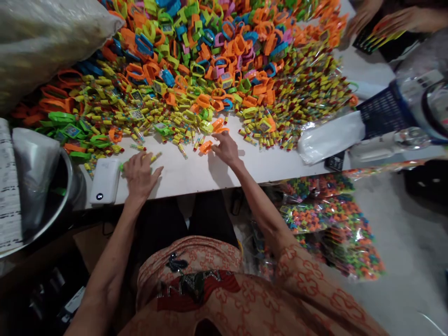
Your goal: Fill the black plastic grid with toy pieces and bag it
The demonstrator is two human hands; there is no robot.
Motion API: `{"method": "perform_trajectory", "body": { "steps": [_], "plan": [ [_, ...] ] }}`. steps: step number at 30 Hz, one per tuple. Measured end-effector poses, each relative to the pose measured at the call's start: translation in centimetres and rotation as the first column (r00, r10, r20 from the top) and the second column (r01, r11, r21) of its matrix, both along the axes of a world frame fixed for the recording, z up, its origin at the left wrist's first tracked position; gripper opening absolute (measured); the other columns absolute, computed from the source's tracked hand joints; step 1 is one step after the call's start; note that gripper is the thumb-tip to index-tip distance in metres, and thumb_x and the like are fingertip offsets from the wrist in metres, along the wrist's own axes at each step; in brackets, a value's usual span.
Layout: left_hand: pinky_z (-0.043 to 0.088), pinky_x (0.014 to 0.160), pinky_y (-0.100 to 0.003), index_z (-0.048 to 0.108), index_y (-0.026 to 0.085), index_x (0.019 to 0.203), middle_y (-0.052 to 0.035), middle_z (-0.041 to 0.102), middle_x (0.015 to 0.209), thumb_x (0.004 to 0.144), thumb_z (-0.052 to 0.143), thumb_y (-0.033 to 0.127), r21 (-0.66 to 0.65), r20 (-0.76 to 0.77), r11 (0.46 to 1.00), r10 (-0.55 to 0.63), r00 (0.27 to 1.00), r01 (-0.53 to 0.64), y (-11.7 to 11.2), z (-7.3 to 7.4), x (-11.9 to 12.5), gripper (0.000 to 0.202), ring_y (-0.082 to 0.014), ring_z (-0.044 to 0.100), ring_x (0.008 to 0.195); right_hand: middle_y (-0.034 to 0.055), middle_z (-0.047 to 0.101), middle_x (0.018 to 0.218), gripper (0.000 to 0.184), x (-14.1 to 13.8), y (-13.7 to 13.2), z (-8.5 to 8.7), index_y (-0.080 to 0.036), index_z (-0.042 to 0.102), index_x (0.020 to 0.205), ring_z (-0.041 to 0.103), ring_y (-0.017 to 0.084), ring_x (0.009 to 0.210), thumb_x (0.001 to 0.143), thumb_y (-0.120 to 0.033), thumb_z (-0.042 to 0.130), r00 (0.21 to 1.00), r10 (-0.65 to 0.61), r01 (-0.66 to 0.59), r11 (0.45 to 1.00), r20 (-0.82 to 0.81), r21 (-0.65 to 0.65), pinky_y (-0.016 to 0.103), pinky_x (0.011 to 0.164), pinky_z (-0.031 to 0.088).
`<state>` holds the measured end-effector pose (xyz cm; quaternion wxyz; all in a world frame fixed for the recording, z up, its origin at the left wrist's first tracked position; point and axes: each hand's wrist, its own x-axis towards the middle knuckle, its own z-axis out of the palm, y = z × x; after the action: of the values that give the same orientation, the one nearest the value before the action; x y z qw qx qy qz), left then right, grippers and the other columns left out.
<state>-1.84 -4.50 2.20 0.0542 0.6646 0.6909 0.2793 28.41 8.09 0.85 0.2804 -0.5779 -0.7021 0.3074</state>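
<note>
My left hand (142, 176) rests low over the white table (182, 173), fingers spread and thumb apart. A bit of green plastic (121, 167) shows beside its fingers, and a small yellow tube (156, 157) lies by its fingertips. Further right, my right hand (226, 148) has its thumb and fingers bent against an orange toy watch (206, 147). Just beyond those fingertips is another orange plastic piece (220, 125). Small yellow tubes with red ends (294, 88) lie in a broad heap in front of both hands. Behind them rises a pile of colourful toy watches (224, 42).
A white power bank (105, 181) lies left, beside a metal pot (72, 182). At right are clear plastic bags (332, 135) and a blue basket (380, 109). Filled bags (329, 210) lie below the table. Another person's hands (402, 21) work at top right.
</note>
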Motion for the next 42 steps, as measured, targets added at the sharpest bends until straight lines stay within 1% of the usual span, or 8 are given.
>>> {"method": "perform_trajectory", "body": {
  "steps": [3,7,12,15,22,26,30,42],
  "plan": [
    [0.033,0.117,-0.054,0.068,0.021,0.128,-0.0160,0.065,0.139,0.088,0.072,0.039,-0.014,0.096,0.996,-0.083,0.992,0.085,1.5,-0.4,4.0,0.044,-0.0378,0.054,0.133,0.0116,0.068,0.112,0.022,0.2,0.6,-0.4,-0.017,0.076,0.100,0.066,0.025,0.094,0.081,-0.020,0.065,0.996,0.028,-0.029,1.000,0.084,0.010,0.040,0.088,0.053],
    [0.046,0.109,-0.048,0.068,0.020,0.123,-0.0152,0.069,0.133,0.083,0.075,0.041,-0.074,0.435,0.988,-0.090,0.896,0.135,3.1,-1.1,9.5,0.046,-0.0326,0.062,0.124,0.0052,0.069,0.085,0.013,-2.2,-2.6,-0.7,-0.017,0.071,0.083,0.067,0.020,0.079,0.082,-0.028,0.065,0.970,0.019,-0.044,0.994,-0.244,-0.098,0.035,0.077,0.056],
    [0.056,0.074,-0.029,0.066,0.019,0.088,-0.0042,0.073,0.086,0.066,0.075,0.042,-0.175,0.929,0.984,0.161,0.332,0.014,2.4,-0.9,9.7,0.033,-0.0181,0.068,0.078,0.0021,0.070,0.076,0.039,-5.5,-6.7,-0.5,-0.018,0.070,0.083,0.066,0.016,0.066,0.076,-0.055,0.077,0.819,0.024,-0.223,0.933,-0.573,-0.281,0.029,0.063,0.055],
    [0.051,0.057,-0.023,0.059,0.020,0.075,0.0024,0.064,0.066,0.057,0.068,0.035,-0.228,0.955,0.966,0.247,0.164,-0.124,1.4,-0.2,7.2,0.025,-0.0128,0.060,0.059,0.0049,0.072,0.082,0.044,-7.2,-6.1,0.5,-0.017,0.072,0.084,0.066,0.017,0.068,0.080,-0.061,0.075,0.834,0.202,-0.388,0.876,-0.514,-0.286,0.029,0.062,0.054],
    [0.043,0.043,-0.022,0.055,0.021,0.058,0.0032,0.051,0.051,0.052,0.059,0.034,-0.312,0.907,0.948,0.316,0.279,-0.060,0.6,1.9,4.3,0.015,-0.0106,0.048,0.044,0.0173,0.070,0.127,0.016,-10.2,-1.9,2.2,-0.016,0.068,0.106,0.065,0.029,0.114,0.092,-0.017,0.061,0.931,0.188,-0.160,0.981,0.312,-0.114,0.040,0.095,0.051],
    [0.030,0.040,-0.021,0.061,0.019,0.054,0.0011,0.050,0.048,0.052,0.058,0.032,-0.314,0.905,0.949,0.290,0.311,0.028,0.2,2.4,4.2,0.014,-0.0086,0.041,0.041,0.0102,0.074,0.101,0.009,-9.2,-3.4,2.5,-0.017,0.064,0.092,0.067,0.022,0.092,0.093,-0.027,0.063,0.957,0.281,-0.290,0.935,-0.074,-0.202,0.033,0.081,0.053],
    [0.024,0.042,-0.022,0.065,0.018,0.054,0.0003,0.049,0.044,0.053,0.058,0.033,-0.312,0.890,0.939,0.235,0.391,0.146,-0.3,3.0,4.2,0.017,-0.0086,0.037,0.041,0.0001,0.067,0.071,0.037,-7.6,-5.6,3.9,-0.016,0.069,0.098,0.056,0.011,0.059,0.086,-0.051,0.073,0.690,0.327,-0.621,0.725,-0.645,-0.297,0.024,0.057,0.046],
    [0.020,0.044,-0.024,0.068,0.016,0.055,0.0014,0.043,0.041,0.054,0.060,0.035,-0.336,0.856,0.896,0.162,0.490,0.290,-1.1,4.9,4.3,0.020,-0.0090,0.032,0.042,-0.0039,0.059,0.060,0.031,-7.5,-6.4,5.9,-0.012,0.076,0.085,0.046,0.006,0.053,0.079,-0.043,0.082,0.570,0.248,-0.667,0.696,-0.783,-0.265,0.021,0.052,0.038]
  ]
}}
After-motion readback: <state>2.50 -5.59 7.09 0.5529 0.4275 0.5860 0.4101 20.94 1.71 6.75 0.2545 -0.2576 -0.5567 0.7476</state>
